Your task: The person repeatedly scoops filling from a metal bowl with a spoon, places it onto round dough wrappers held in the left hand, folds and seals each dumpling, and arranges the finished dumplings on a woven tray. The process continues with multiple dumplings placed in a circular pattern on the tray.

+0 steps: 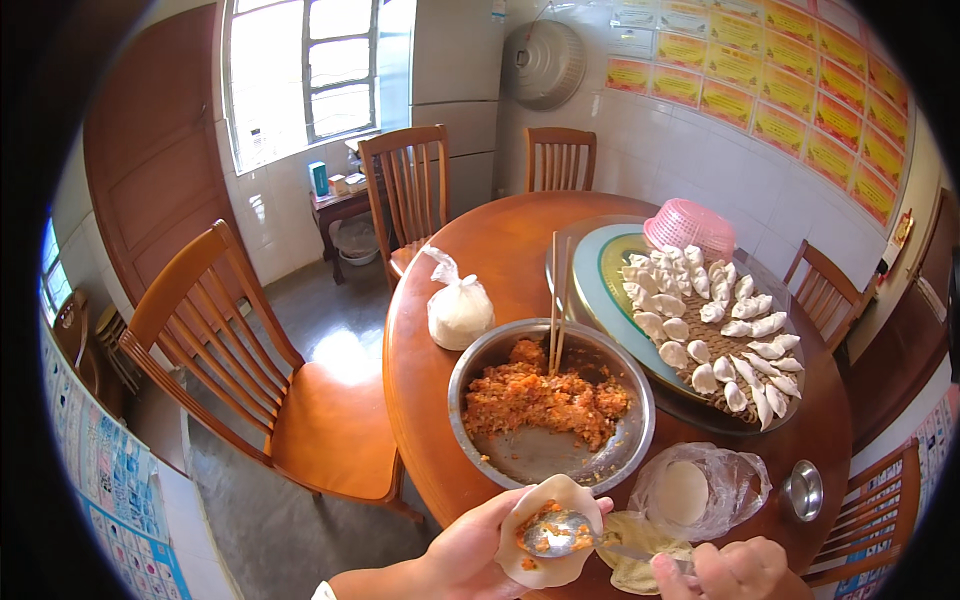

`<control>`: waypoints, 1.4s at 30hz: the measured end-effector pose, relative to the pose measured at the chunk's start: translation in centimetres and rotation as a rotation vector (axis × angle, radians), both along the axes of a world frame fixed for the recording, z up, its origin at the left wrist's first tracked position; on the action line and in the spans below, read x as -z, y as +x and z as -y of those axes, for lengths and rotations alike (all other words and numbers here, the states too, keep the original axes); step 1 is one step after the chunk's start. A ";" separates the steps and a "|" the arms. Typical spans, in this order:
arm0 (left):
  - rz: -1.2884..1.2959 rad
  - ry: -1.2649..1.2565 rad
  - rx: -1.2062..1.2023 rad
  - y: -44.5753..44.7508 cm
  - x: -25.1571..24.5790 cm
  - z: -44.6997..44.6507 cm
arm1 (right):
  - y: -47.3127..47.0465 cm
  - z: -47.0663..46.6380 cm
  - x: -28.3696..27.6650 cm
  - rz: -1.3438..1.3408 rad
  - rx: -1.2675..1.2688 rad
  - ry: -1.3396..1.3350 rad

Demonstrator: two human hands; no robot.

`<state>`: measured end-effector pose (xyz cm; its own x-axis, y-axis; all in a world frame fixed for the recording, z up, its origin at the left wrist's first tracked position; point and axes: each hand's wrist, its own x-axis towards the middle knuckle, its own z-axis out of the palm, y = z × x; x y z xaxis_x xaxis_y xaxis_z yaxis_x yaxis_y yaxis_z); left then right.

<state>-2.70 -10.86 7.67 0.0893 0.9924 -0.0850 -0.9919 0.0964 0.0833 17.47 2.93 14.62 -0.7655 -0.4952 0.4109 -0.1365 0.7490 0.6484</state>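
Note:
A round dough wrapper (517, 566) lies across my left hand (469, 544), with some orange filling on it. My right hand (724, 574) grips the handle of a metal spoon (556, 534), whose bowl presses on the filling in the wrapper. Just beyond my hands stands a steel basin (457, 442) holding chopped orange filling (536, 397), with a pair of chopsticks (557, 315) upright in it. To the right, a clear plastic bag (739, 480) holds pale round wrappers (681, 491). A pale yellow cloth (637, 574) lies beneath the spoon handle.
On the round wooden table (510, 236), a woven tray (709, 337) bears many shaped dumplings (667, 304). A pink plastic basket (690, 225) stands behind it. A tied white bag (459, 311) sits left, a small metal bowl (804, 491) right. Wooden chairs (330, 420) surround the table.

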 end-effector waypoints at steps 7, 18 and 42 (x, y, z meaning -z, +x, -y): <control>-0.055 0.021 0.054 0.2 -0.3 -0.6 | 1.2 -0.6 -0.1 0.007 0.015 -0.110; -0.355 -0.201 -0.064 0.6 -2.3 -1.2 | 1.4 -0.8 -0.4 -0.020 0.091 -0.174; -0.039 -0.025 -0.327 0.7 0.6 -2.0 | -1.5 -0.9 1.4 0.265 0.322 -0.660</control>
<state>-2.02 -8.85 7.08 -0.2376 0.9655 -0.1068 -0.9667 -0.2243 0.1231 15.98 3.86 13.21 -0.9438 0.0516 0.3264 0.0653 0.9974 0.0312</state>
